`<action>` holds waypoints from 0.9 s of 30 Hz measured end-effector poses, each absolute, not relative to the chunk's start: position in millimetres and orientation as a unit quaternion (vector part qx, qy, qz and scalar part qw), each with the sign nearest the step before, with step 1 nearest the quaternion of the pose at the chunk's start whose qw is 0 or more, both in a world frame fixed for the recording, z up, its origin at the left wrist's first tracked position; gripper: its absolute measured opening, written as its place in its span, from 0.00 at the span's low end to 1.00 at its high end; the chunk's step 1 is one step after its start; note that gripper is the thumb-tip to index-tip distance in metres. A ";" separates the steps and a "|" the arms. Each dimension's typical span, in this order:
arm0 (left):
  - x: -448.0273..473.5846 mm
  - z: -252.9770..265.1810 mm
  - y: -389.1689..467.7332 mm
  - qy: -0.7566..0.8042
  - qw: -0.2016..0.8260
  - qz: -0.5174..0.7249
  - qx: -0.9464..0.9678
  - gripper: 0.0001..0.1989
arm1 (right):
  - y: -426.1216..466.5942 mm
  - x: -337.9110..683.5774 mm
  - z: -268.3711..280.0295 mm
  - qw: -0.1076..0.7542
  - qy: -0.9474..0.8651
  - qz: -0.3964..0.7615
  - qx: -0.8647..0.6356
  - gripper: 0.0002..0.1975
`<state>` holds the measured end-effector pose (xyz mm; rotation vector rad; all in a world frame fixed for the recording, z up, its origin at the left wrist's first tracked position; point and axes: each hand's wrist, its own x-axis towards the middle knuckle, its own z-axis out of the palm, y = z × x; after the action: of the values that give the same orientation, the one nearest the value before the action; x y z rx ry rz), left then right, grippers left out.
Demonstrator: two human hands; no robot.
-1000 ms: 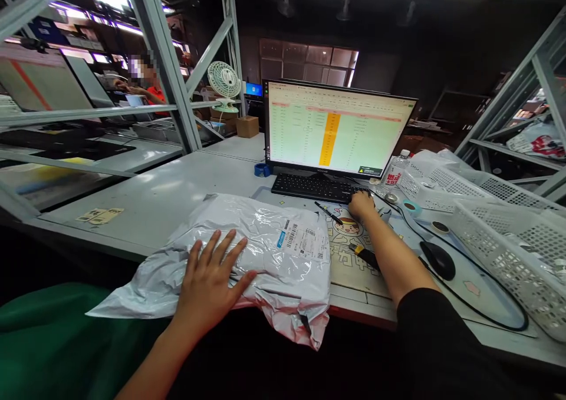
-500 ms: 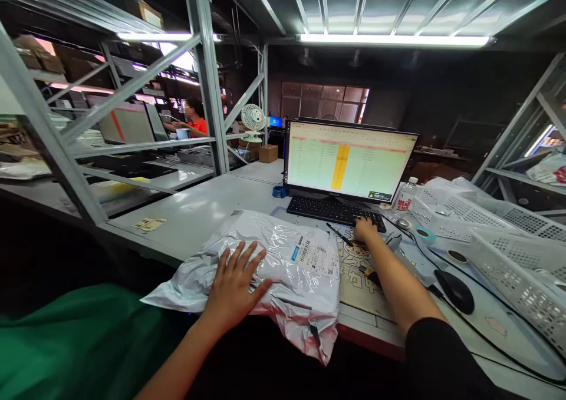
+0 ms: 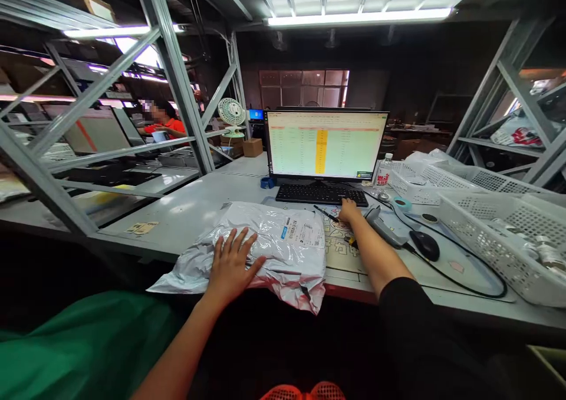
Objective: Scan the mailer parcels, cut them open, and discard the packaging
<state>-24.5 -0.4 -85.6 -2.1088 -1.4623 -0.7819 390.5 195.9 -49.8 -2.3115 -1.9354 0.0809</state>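
Observation:
A white plastic mailing bag [image 3: 260, 223] with a printed shipping label [image 3: 300, 230] lies on the desk, its near edge hanging over the front. My left hand [image 3: 232, 264] rests flat on the bag with its fingers spread. Farther off, my right hand [image 3: 349, 210] reaches to the near right edge of the black keyboard [image 3: 305, 193], fingers stretched over the keys and apparently holding nothing. Behind the keyboard a monitor [image 3: 292, 144] shows a spreadsheet with one yellow column. Beside my right forearm lie a grey handheld scanner [image 3: 387, 228] and a pen [image 3: 326, 212].
White perforated baskets [image 3: 499, 241] line the right side, with small bottles in one. A black mouse [image 3: 424, 245], clear bottle [image 3: 384, 170] and blue tape roll [image 3: 267, 182] sit around the desk. Metal shelf posts [image 3: 172, 76] stand left, near a small fan [image 3: 232, 114]. A person in orange [image 3: 172, 128] sits beyond.
The camera view has shifted, so the desk appears a little farther left and higher, with orange mesh shoes now visible below. Both hands keep their places on the bag and keyboard.

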 end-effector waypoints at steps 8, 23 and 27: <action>-24.6 -86.0 -2.3 -0.540 0.212 -0.295 -0.760 0.31 | 200.2 372.9 -37.1 0.025 -0.656 0.031 -0.754 0.28; -64.5 -60.4 -36.1 -0.447 0.127 -0.157 -0.872 0.57 | 29.1 441.5 -87.8 0.081 -0.759 0.005 -0.646 0.35; -84.3 -63.7 -39.1 -0.459 0.186 -0.173 -0.851 0.41 | 16.7 478.7 -136.7 0.171 -0.753 -0.008 -0.635 0.41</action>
<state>-84.3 -39.1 -63.7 -2.3968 -1.2934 -0.4861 478.7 16.7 -136.7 -1.8040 -2.1377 -0.0216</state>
